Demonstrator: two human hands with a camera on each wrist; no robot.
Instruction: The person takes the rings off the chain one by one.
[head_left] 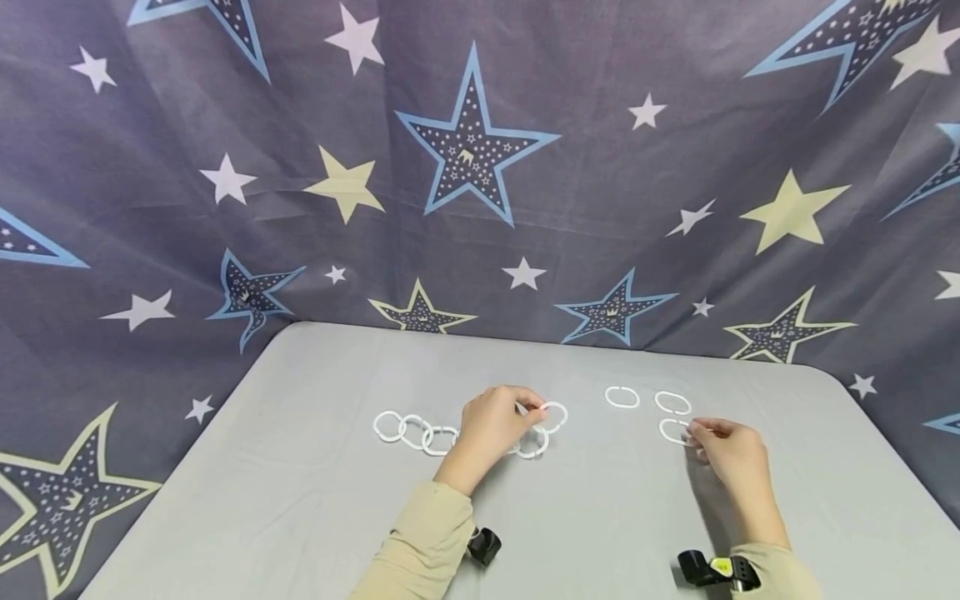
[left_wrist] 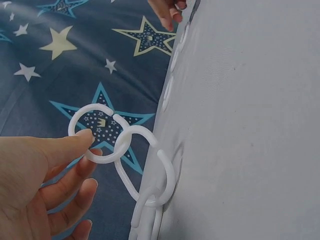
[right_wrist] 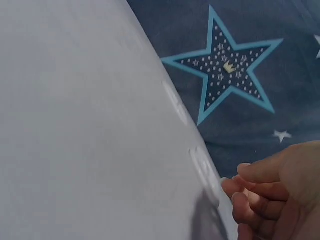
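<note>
My left hand (head_left: 495, 421) pinches a white plastic chain link (head_left: 556, 417) between thumb and fingers. In the left wrist view that link (left_wrist: 92, 107) is hooked through another link (left_wrist: 167, 172), and more of the chain hangs below. The chain's other links (head_left: 388, 426) lie on the table to the left, partly hidden behind the left hand. My right hand (head_left: 733, 454) is beside a loose white link (head_left: 673, 432), its fingers loosely bent. In the right wrist view no link shows between thumb and fingers of the right hand (right_wrist: 270, 192).
Two more loose links, one at the left (head_left: 622, 397) and one at the right (head_left: 672, 403), lie beyond the right hand. A grey cloth covers the table (head_left: 300, 500). Behind it hangs a dark curtain (head_left: 570, 208) with stars.
</note>
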